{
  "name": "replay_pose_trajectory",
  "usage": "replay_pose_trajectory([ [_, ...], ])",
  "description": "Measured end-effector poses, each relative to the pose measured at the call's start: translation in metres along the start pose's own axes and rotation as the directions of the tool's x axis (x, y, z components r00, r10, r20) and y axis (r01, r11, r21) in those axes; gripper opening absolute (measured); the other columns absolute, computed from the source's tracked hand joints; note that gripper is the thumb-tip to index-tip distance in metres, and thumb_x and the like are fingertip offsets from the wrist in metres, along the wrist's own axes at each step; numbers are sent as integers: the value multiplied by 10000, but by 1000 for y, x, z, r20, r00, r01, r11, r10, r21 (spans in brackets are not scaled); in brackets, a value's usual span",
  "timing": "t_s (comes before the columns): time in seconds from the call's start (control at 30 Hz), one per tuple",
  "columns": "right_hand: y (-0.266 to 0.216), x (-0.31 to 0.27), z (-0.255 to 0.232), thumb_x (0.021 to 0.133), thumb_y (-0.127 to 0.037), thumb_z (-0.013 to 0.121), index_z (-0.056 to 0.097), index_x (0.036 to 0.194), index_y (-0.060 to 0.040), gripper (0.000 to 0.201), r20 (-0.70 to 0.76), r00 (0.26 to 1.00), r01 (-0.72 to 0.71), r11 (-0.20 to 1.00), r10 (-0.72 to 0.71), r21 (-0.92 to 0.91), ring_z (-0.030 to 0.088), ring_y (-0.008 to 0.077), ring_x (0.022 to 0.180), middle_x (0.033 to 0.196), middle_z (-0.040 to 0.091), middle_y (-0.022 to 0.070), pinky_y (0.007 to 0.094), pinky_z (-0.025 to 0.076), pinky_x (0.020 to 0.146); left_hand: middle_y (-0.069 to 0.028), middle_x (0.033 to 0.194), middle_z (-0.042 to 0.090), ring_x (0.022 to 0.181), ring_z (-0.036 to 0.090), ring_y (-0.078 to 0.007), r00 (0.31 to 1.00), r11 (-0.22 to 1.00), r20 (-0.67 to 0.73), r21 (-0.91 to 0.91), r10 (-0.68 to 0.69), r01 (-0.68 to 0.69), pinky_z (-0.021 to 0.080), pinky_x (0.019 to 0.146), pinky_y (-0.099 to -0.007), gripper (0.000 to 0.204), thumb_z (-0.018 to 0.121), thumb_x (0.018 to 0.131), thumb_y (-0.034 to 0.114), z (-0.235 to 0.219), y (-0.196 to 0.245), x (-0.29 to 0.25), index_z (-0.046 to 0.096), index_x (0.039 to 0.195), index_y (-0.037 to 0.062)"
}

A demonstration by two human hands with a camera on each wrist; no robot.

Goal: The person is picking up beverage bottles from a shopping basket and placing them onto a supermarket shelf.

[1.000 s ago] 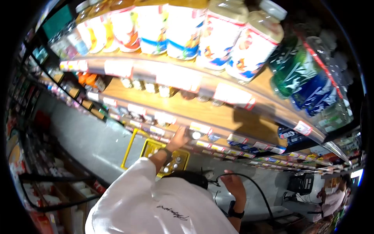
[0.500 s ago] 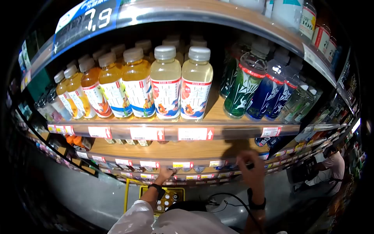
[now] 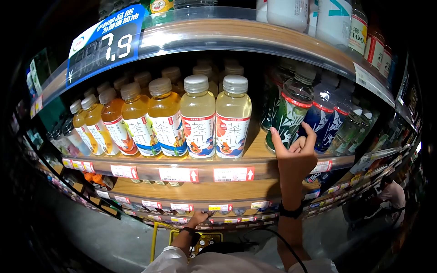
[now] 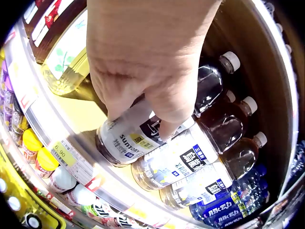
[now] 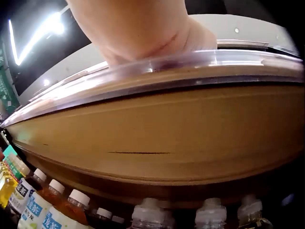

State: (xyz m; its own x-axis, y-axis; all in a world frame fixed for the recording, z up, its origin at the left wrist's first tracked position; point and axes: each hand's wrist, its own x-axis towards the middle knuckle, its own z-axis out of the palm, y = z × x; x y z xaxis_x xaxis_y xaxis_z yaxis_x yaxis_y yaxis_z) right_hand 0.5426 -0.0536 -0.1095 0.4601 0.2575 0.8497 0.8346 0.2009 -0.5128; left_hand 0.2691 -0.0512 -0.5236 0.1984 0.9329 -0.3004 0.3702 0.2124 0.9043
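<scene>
In the left wrist view my left hand (image 4: 143,57) grips a dark-capped-off-frame oolong tea bottle (image 4: 121,136) with a grey-white Suntory label, thumb and fingers on either side of it. Similar tea bottles (image 4: 167,162) stand right beside it on the low shelf; its upper part is hidden by the hand. In the head view my right hand (image 3: 296,157) is raised to the upper shelf, thumb and index finger spread before a green-labelled bottle (image 3: 293,107) with a red neck band. Its thumb overlaps the bottle's lower left side. The right wrist view shows only the hand's heel (image 5: 138,28) above the shelf edge; the fingers are hidden.
A row of bottled teas (image 3: 198,118) stands left of the green bottle, blue-labelled bottles (image 3: 321,111) right of it. Price tags (image 3: 234,174) line the shelf edges. A yellow basket (image 4: 45,210) holding bottles sits below. Another person (image 3: 391,195) is at the far right.
My right hand has risen from low beside my body to the green bottle on the upper shelf. The left hand stays at the low shelf. The head view has tilted up.
</scene>
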Motion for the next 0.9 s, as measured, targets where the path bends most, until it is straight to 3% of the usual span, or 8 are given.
replay_pose_trajectory([
  [0.07,3,-5,4,677,-313,981,631,1195,-34,685,36,997,-69,997,70,-15,355,53,469,531,391,-49,238,291,472,-158,1073,769,975,717,-239,974,946,5,242,-225,217,555,852,-375,401,741,940,282,-7,22,-5,694,1170,-43],
  [0.1,7,-9,6,654,-298,995,636,1197,-35,703,-2,1000,-23,1000,23,-5,355,51,491,549,401,-54,229,300,482,-166,1099,762,1008,713,-259,969,970,51,-3,241,-242,553,863,-390,412,761,915,301,9,-95,55,698,1176,-12],
  [0.13,8,-9,5,648,-286,999,637,1212,-34,716,-20,999,28,999,-27,26,347,51,505,566,413,-49,222,304,488,-177,1095,757,999,713,-269,956,956,46,-40,291,-290,550,858,-391,397,766,908,293,9,-101,57,701,1163,-3],
  [0.2,11,-11,7,659,-266,994,637,1221,-28,707,-63,992,112,992,-108,57,346,53,507,571,413,-45,221,301,491,-138,1376,657,1213,629,-265,969,943,226,292,96,-162,484,1040,-360,492,558,1060,412,3,-106,61,598,1398,57],
  [0.4,15,-13,3,675,-210,978,639,1212,-28,661,-15,997,82,996,-81,43,350,50,513,578,417,-42,234,279,484,-135,1239,731,1136,668,-264,988,947,157,319,-8,-43,492,982,-362,537,607,1017,487,1,-73,41,664,1309,41],
  [0.6,24,-15,4,667,-154,966,630,1227,-5,669,-100,976,214,946,-195,242,321,49,518,586,396,-44,228,257,489,-122,1100,764,998,705,-208,996,991,66,-124,56,-48,547,893,-361,341,743,950,219,16,-97,50,695,1202,-7],
  [0.87,43,-31,0,704,-92,885,660,1152,-30,505,171,983,-142,854,63,501,540,109,655,742,566,-8,240,495,659,-182,1311,615,1203,601,-259,852,862,-468,-306,232,-403,536,939,-376,544,797,913,147,37,-20,-27,528,1338,-61],
  [0.9,47,-24,-14,719,-213,899,609,1171,-34,565,133,959,182,904,-249,387,608,139,797,916,624,38,285,526,777,-225,1399,531,1301,523,-277,798,883,-504,-134,330,-450,521,974,-373,628,802,917,177,37,-64,-18,458,1390,-53],
])
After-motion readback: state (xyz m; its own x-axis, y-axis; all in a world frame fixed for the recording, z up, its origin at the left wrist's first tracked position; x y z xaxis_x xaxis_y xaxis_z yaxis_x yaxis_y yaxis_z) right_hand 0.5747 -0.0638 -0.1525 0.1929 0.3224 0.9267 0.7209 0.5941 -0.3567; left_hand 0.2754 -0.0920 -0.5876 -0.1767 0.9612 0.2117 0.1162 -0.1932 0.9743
